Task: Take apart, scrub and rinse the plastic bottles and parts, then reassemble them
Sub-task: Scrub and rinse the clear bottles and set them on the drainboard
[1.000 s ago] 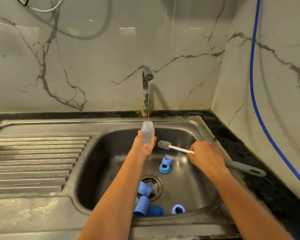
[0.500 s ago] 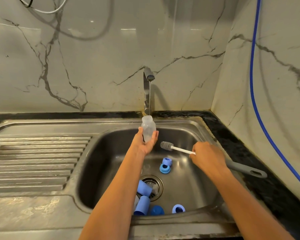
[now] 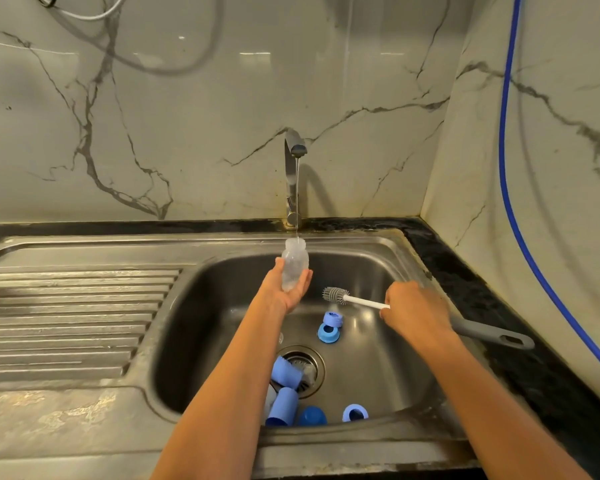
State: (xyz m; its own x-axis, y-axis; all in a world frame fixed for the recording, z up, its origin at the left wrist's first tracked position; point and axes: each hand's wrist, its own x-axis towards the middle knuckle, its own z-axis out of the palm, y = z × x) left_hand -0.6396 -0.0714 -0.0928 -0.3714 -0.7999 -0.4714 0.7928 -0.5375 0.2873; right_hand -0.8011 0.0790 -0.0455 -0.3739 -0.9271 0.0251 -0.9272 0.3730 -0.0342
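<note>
Sink (image 3: 368,242): left hand (image 3: 282,292) clasps bottle (image 3: 294,263) upright (mouth up); right hand (image 3: 417,310) grips brush (image 3: 336,295).

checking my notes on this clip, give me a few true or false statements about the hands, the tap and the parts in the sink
1. The left hand holds the clear bottle upright, mouth up, under water falling from the tap. True.
2. The right hand holds a sponge. False: it grips a bottle brush by its shaft, with the grey handle sticking out behind the hand.
3. Several blue parts lie loose in the sink basin. True.
4. The brush head is pushed inside the bottle. False: it is outside the bottle, off to its right and a little lower.
</note>
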